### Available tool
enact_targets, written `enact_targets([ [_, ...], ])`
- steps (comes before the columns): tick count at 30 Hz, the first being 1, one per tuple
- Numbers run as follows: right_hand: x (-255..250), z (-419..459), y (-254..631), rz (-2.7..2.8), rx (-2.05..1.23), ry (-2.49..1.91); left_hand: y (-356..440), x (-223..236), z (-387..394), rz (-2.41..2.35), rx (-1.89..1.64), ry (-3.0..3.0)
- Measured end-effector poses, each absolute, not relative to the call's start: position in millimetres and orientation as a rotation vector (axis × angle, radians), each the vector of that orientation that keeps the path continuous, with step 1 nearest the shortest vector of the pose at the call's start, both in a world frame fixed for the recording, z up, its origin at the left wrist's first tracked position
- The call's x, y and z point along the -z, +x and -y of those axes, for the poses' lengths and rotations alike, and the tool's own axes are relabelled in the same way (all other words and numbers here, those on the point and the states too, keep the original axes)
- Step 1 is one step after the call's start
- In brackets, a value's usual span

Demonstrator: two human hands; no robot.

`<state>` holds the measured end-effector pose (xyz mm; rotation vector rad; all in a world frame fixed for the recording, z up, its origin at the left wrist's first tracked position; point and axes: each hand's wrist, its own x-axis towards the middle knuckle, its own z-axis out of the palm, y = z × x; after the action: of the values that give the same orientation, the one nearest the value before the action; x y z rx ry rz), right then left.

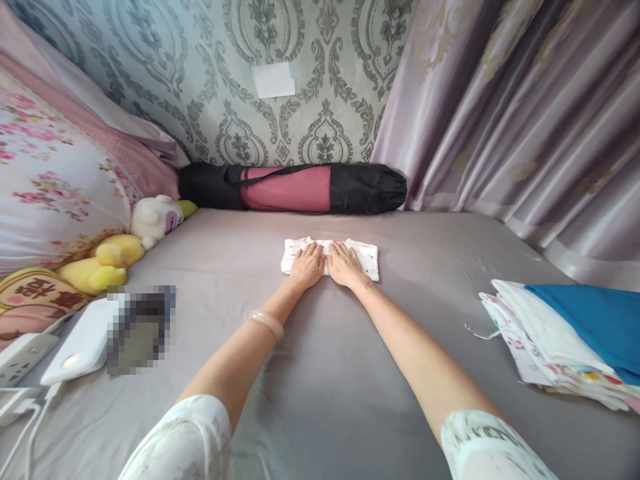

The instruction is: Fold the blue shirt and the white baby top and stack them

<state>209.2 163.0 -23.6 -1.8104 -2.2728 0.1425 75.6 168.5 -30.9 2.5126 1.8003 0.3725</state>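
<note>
A small folded white cloth with a faint print lies on the grey bed sheet near the far end of the bed. My left hand and my right hand rest side by side on the middle of it, palms down with fingers stretched flat. A pale bangle sits on my left wrist.
A rolled pink mat in a black bag lies against the wall. Folded cloths with a blue one on top are stacked at the right. Plush toys, a flowered pillow, a power strip and a white device lie at the left.
</note>
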Motion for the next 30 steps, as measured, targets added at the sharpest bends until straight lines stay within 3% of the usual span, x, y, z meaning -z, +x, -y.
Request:
enact_targets([
  [18, 32, -168, 183, 2.235, -0.040, -1.748, 27, 34, -162, -1.842, -0.530, 2.441],
  [23, 23, -173, 182, 2.282, -0.111, -1.777, 24, 39, -167, -1.748, -0.762, 2.296],
  [30, 17, -178, 162, 2.298, -0.072, -1.728, 4, 45, -177, -1.529, -1.396, 1.629],
])
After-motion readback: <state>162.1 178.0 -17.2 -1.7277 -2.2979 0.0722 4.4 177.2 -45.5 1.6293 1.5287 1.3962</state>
